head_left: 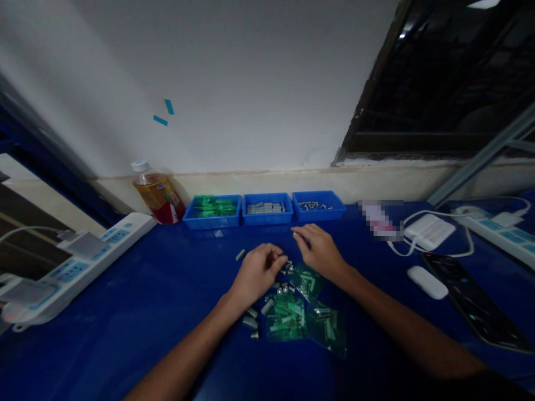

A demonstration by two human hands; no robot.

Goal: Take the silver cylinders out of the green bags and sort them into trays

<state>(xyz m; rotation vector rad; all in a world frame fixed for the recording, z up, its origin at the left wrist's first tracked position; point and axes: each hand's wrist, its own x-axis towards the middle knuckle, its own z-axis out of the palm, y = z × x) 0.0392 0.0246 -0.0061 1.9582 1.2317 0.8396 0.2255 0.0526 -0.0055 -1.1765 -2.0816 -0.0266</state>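
Observation:
My left hand (259, 270) is low over the blue table, its fingers curled and thumb drawn in; anything inside the grip is hidden. To its right, my right hand (320, 248) has thumb and index fingertips close together in a pinch, and whatever they hold is too small to name. Beneath and between the hands lie loose metal screws (285, 288) and metal cylinders (251, 322). Three clear green bags with metal pieces inside lie there: one bag (307, 281) by my right wrist, another bag (286, 328) nearer me, and a third bag (332, 328) beside it.
Along the wall stand three blue trays: one with green bags (213, 221), one with metal cylinders (267, 218), one with small screws (320, 214). A bottle (156, 195) and power strip (79, 267) are left. Right are a phone (476, 301), white case (427, 282) and charger (429, 231).

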